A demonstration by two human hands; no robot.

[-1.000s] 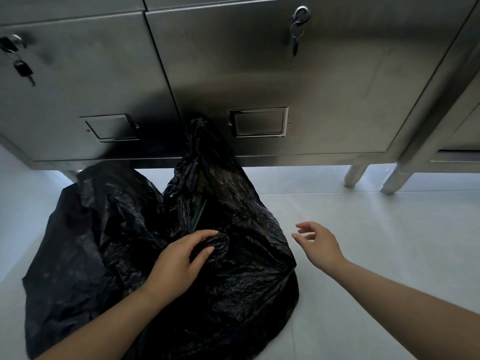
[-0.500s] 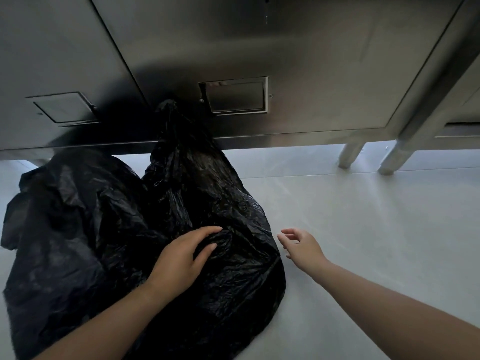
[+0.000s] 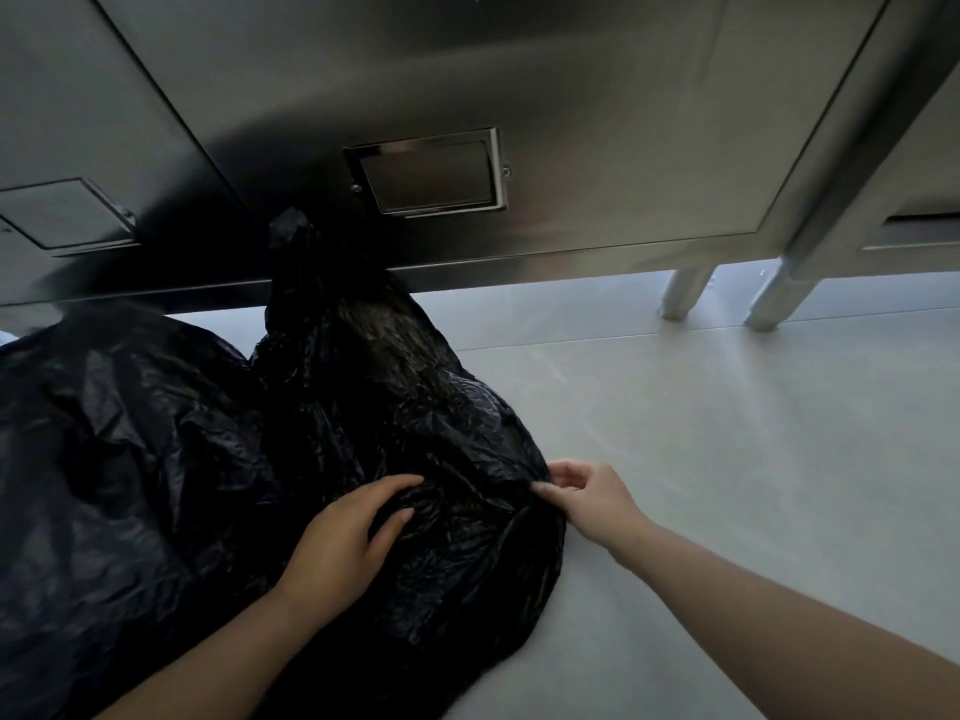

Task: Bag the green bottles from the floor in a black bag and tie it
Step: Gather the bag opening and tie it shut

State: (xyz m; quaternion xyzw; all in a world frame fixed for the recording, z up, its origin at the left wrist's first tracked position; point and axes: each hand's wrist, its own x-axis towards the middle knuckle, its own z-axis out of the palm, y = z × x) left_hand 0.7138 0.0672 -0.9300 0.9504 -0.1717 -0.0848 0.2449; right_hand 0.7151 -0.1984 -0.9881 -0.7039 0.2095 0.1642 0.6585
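On the pale floor, hard against the front of a stainless steel cabinet, sat the black bag: crumpled plastic, bulging, its gathered top poking up in a twisted peak in front of the cabinet's lower edge. A second mass of black plastic lay touching it on the left, running out past the left edge of the view; couldn't tell whether it was a separate bag or part of the same one. No green bottles visible, plastic was opaque, contents hidden.

Left hand lay on top of the bag near its front side, palm down, fingers spread and slightly curled, pressing into the plastic. Thumb was apart from the index finger with a fold of film bunched between them; loose hold at most, not a clenched grip.

Right hand was at the bag's right edge, thumb and index fingertips pinched together on a small fold of the plastic, the other fingers curled loosely behind. Both forearms bare, coming in from the bottom of the view.

Cabinet doors carried recessed rectangular pull handles: a shiny one just up and right of the bag's peak, a duller one on the door to the left. The bag's dark reflection smeared the door between them. Two round metal legs stood on the floor at the right, well apart from the bag, with light showing under the cabinet.
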